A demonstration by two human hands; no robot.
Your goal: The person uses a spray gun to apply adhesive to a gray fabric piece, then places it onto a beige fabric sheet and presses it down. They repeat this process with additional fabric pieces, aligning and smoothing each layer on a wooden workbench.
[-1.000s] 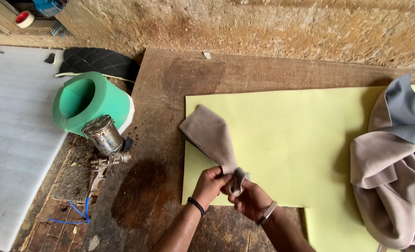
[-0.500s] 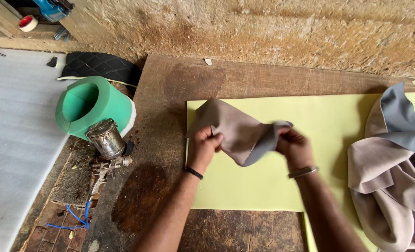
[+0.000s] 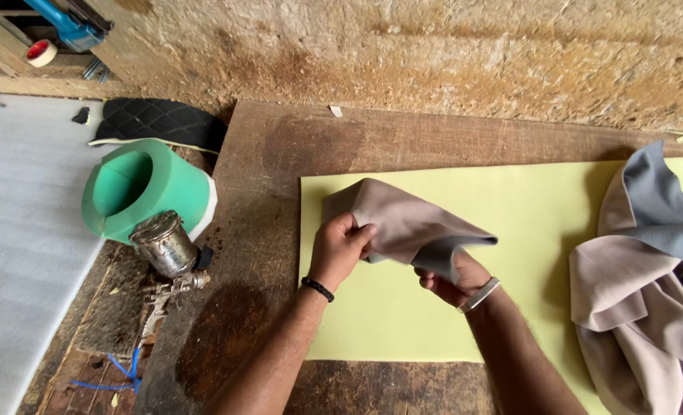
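Both hands are pinching a taupe, grey-backed leather piece (image 3: 411, 227) above the pale yellow foam sheet (image 3: 510, 307): left hand (image 3: 340, 250) at 9 o'clock, right hand (image 3: 450, 277) underneath. Loosening either grip risks the piece sliding off.

I see my left hand (image 3: 340, 250) and right hand (image 3: 450, 278) gripping a taupe leather piece (image 3: 411, 223) above the yellow sheet (image 3: 510, 230); a green foam ring (image 3: 145, 188) sits left.

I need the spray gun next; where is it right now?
In the head view, the spray gun lies left of the left hand, beside the green foam ring.
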